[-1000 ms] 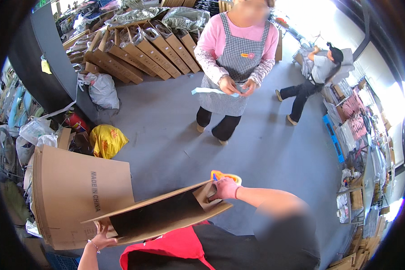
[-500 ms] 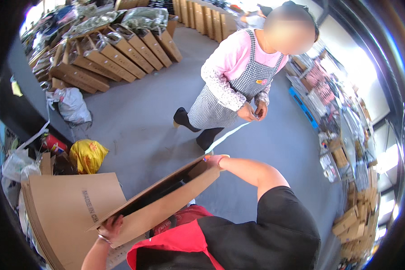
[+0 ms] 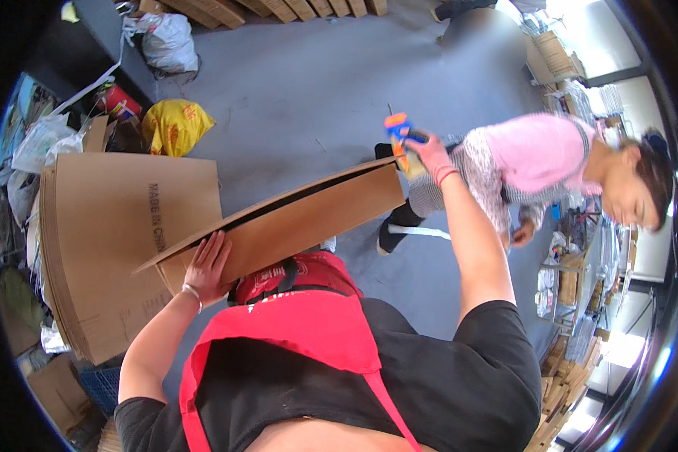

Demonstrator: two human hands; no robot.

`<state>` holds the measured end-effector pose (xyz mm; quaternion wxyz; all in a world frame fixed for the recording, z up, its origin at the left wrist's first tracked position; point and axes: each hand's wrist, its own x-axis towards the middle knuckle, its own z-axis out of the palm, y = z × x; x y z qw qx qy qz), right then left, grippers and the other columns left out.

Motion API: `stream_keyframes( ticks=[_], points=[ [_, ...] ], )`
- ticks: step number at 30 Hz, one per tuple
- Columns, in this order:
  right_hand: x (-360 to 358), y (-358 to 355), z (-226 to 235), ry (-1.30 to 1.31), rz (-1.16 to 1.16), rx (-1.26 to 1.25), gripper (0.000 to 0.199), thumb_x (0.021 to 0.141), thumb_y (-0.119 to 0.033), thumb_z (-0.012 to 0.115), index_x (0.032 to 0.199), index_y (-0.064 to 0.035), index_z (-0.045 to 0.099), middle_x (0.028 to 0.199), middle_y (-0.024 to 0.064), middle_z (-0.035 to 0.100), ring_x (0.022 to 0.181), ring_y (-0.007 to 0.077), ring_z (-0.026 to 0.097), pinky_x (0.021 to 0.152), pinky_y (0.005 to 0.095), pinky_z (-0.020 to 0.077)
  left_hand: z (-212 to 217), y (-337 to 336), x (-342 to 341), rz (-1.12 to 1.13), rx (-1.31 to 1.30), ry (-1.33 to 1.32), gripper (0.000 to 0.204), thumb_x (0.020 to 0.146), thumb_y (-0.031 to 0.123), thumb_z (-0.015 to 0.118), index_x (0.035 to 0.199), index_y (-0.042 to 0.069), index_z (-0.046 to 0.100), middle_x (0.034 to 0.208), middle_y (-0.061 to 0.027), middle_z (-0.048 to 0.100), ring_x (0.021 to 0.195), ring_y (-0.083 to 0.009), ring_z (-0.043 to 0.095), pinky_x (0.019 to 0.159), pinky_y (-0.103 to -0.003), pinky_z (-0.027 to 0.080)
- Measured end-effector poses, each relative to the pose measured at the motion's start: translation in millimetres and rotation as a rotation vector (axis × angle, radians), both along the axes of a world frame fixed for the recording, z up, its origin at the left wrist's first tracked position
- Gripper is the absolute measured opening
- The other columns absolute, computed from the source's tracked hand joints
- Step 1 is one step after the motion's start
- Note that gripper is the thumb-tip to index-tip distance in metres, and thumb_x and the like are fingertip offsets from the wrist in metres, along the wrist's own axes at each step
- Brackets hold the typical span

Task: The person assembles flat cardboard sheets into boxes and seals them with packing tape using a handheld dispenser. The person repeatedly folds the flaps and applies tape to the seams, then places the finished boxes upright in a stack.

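Note:
A flat, narrow cardboard box [image 3: 316, 215] stands slantwise in front of me, a dark gap along its long upper edge under a flap. My left hand [image 3: 209, 267] lies on its near side by the left end, fingers stretched flat against the cardboard. At the far right corner, my right hand [image 3: 432, 154] is wrapped round a tape dispenser [image 3: 404, 139] with orange and blue parts and a pale roll. The dispenser is held just at the box's corner; whether it touches cannot be told.
Left of the box leans a stack of flat cardboard sheets [image 3: 128, 226]. Beyond it are a yellow bag [image 3: 177, 126], a white sack [image 3: 169, 41] and a red fire extinguisher [image 3: 117, 102]. A co-worker in a pink top [image 3: 539, 151] stands close to my right arm. Loaded shelving [image 3: 580, 279] lines the right.
My right hand has come off the box's right end and now holds up the tape dispenser. My left hand has gone from the open edge to the near side. The co-worker appears farther right.

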<state>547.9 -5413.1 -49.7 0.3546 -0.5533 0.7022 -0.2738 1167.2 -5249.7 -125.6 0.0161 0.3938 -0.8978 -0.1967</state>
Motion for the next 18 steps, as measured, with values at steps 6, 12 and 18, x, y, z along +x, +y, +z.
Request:
stream_keyframes(
  ticks=[6, 12, 18],
  points=[
    [197, -28, 102, 0.466, 0.695, -0.382, 0.034, 0.083, -0.033, 0.085, 0.113, -0.0164, 0.080, 0.114, 0.0143, 0.069, 0.114, 0.0318, 0.065, 0.101, 0.0407, 0.0514, -6, -2, -17, 0.006, -0.049, 0.113, 0.108, 0.076, 0.033, 0.083, 0.164, 0.001, 0.030, 0.172, -0.0223, 0.027, 0.161, -0.0379, 0.023, 0.133, -0.048, 0.021],
    [277, 23, 61, 0.831, 1.409, -0.343, 0.039, 0.079, -0.030, 0.080, 0.118, -0.0237, 0.078, 0.117, 0.0217, 0.061, 0.116, 0.0345, 0.060, 0.100, 0.0447, 0.0469, -20, 13, 12, 0.008, -0.139, 0.270, 0.094, 0.084, 0.040, 0.079, 0.159, -0.001, 0.040, 0.165, -0.0215, 0.040, 0.154, -0.0384, 0.038, 0.129, -0.047, 0.031],
    [251, 106, 19, 0.768, 1.006, -0.422, 0.053, 0.073, -0.040, 0.087, 0.124, -0.0322, 0.077, 0.134, 0.0270, 0.052, 0.122, 0.0448, 0.051, 0.108, 0.0534, 0.0421, -17, 6, 40, 0.003, 0.157, 0.081, 0.072, 0.097, 0.036, 0.067, 0.161, 0.013, 0.042, 0.165, -0.0118, 0.043, 0.150, -0.0318, 0.044, 0.125, -0.043, 0.035]
  ],
)
